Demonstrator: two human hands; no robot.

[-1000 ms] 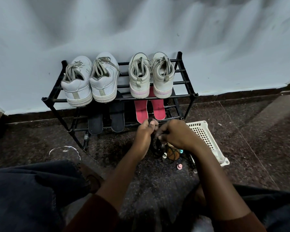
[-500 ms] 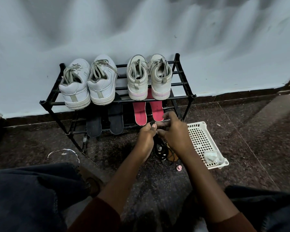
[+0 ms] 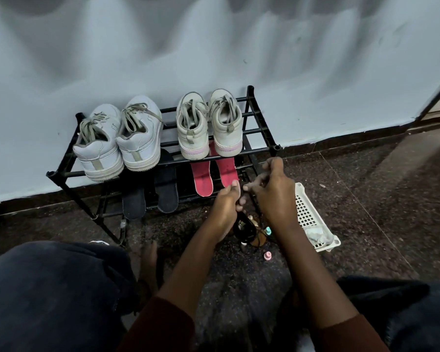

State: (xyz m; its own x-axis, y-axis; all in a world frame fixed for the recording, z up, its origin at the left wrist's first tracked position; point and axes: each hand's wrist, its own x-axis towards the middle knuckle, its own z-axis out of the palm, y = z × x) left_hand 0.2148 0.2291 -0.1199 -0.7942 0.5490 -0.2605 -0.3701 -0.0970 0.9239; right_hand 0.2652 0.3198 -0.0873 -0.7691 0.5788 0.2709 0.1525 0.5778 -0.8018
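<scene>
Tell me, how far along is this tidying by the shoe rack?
Done, it seems: white sneakers and beige sneakers sit on the rack's top shelf, black insoles and pink insoles on the lower one. In hand: the left hand grips a black cord above a floor pile, the right hand close beside. Probably left: that pile and a pink bottle lie outside the basket.

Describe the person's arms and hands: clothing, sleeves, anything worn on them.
Both forearms are bare. The left sleeve and right sleeve are dark maroon, ending near the elbows. The left hand and right hand are ungloved; no ring, watch or bracelet shows.
</scene>
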